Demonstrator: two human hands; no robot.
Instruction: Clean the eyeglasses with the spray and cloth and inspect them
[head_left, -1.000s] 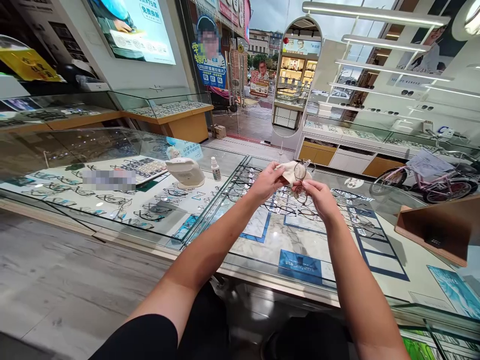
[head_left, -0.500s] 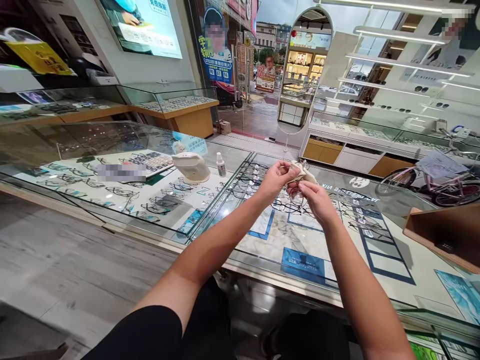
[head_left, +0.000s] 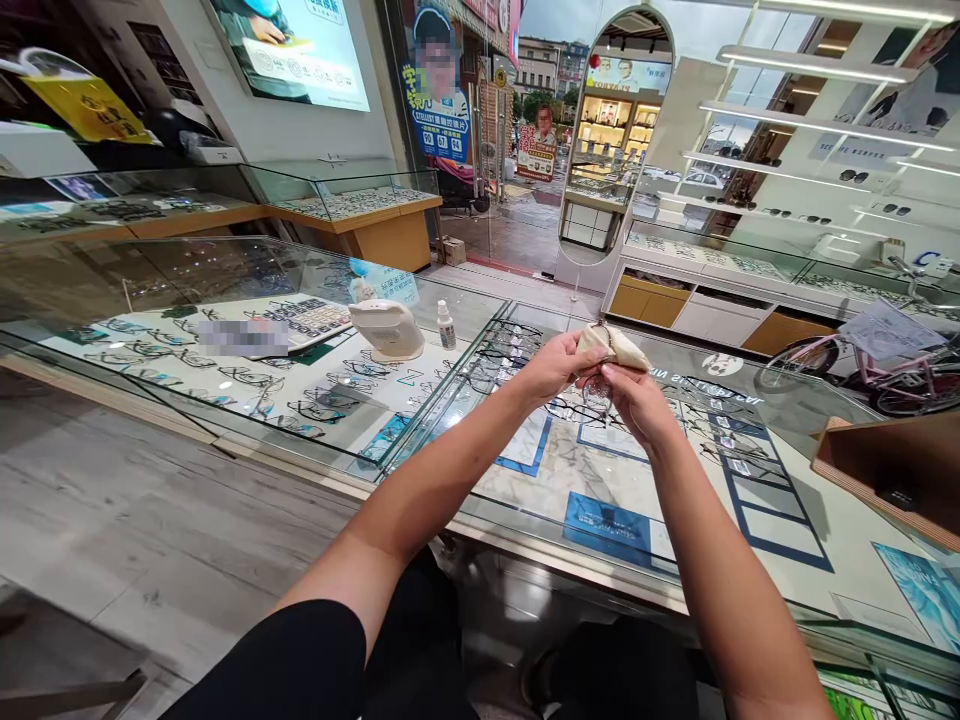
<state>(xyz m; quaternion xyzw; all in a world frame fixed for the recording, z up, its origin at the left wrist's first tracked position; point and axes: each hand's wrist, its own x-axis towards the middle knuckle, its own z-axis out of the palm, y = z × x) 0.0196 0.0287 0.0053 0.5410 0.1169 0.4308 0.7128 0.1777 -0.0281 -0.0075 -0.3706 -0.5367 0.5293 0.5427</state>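
A cream cleaning cloth is bunched between my two hands above the glass display case. My left hand is closed, pinching the cloth from the left side. From the right, my right hand is closed on the cloth too, its thumb along the lower edge. Just below the fingers shows a round lens of thin-rimmed eyeglasses; the rest of them is hidden by the cloth and fingers, and which hand grips them I cannot make out.
The glass display case holds rows of spectacle frames beneath the hands. On the left part stand a small spray bottle, a white device and a calculator-like keypad. A wooden box stands right; a tall mirror is beyond.
The cloth has been spread and folded over, now showing a larger flat face toward the right. My hands stay close together in nearly the same place. The camera view has shifted slightly.
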